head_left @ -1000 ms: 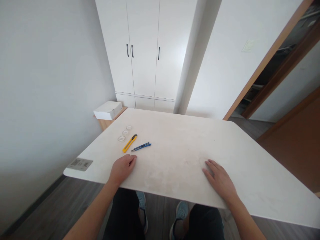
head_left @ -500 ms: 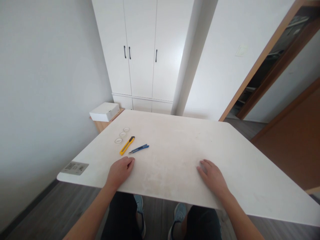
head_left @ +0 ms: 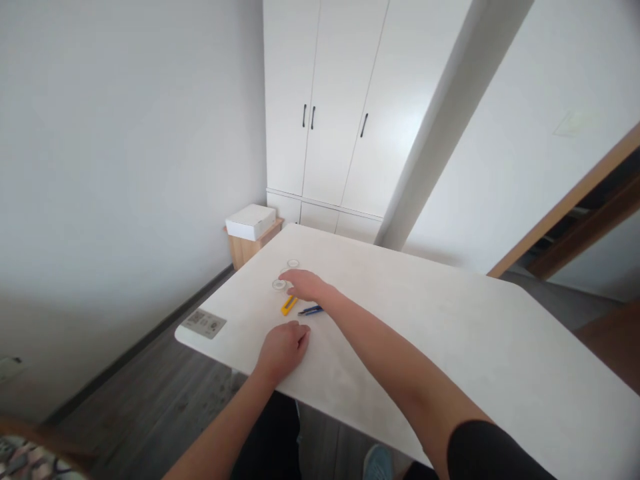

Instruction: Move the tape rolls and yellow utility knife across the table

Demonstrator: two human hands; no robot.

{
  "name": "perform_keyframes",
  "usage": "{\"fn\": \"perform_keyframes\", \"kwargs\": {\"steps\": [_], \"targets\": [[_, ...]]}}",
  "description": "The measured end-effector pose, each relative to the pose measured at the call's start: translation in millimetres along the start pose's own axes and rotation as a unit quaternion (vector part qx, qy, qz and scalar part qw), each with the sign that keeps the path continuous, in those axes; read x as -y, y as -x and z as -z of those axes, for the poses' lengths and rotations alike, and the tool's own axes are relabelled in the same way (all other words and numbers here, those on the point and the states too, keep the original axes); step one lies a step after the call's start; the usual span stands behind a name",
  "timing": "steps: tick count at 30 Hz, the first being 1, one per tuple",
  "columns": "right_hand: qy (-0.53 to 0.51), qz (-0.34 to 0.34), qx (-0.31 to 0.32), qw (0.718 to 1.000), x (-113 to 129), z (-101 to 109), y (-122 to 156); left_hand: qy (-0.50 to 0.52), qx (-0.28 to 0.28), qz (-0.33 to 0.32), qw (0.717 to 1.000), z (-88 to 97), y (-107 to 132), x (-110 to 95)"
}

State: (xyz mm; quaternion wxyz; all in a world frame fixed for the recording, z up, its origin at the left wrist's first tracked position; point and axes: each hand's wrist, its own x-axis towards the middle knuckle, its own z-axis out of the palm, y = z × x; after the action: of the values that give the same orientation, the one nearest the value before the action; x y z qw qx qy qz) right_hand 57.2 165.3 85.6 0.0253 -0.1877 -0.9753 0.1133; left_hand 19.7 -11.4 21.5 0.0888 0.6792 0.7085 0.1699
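My right hand (head_left: 304, 285) stretches across the white table (head_left: 400, 307) to the left, finger and thumb apart at a clear ring (head_left: 279, 285) that looks like a small tape roll; whether they touch it I cannot tell. Another such ring (head_left: 293, 264) lies just behind, and one between them is mostly covered by the hand. Under the hand shows the lower end of a yellow utility knife (head_left: 289, 306). A blue slim knife (head_left: 311, 311) lies beside it, partly hidden by my right forearm. My left hand (head_left: 284, 350) rests near the front edge, fingers curled in with nothing visible in them.
A grey printed label (head_left: 204, 324) is stuck on the table's left corner. Past the far left edge, a white box (head_left: 251, 222) sits on a wooden stand (head_left: 245, 251). White cabinets (head_left: 330, 100) stand behind.
My right hand has left the right part of the table and reached over to the clear rings on the left. My left hand stays on the table. The view has turned left.
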Motion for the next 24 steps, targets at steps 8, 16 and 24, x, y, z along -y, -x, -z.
{"fn": "perform_keyframes", "kwargs": {"steps": [8,16,24], "targets": [[0.084,0.031,0.108,0.990,-7.9,-13.5,-62.1,0.026,-0.005,-0.019,0.999,-0.5,-0.6,1.7],[0.113,-0.100,0.097,0.984,-28.1,18.8,-73.0,0.029,0.003,-0.020,0.999,-3.9,-2.4,3.1],[0.122,-0.086,0.145,0.978,-28.3,1.0,-84.8,0.039,-0.002,-0.026,0.999,-2.3,-2.5,3.0]]}}
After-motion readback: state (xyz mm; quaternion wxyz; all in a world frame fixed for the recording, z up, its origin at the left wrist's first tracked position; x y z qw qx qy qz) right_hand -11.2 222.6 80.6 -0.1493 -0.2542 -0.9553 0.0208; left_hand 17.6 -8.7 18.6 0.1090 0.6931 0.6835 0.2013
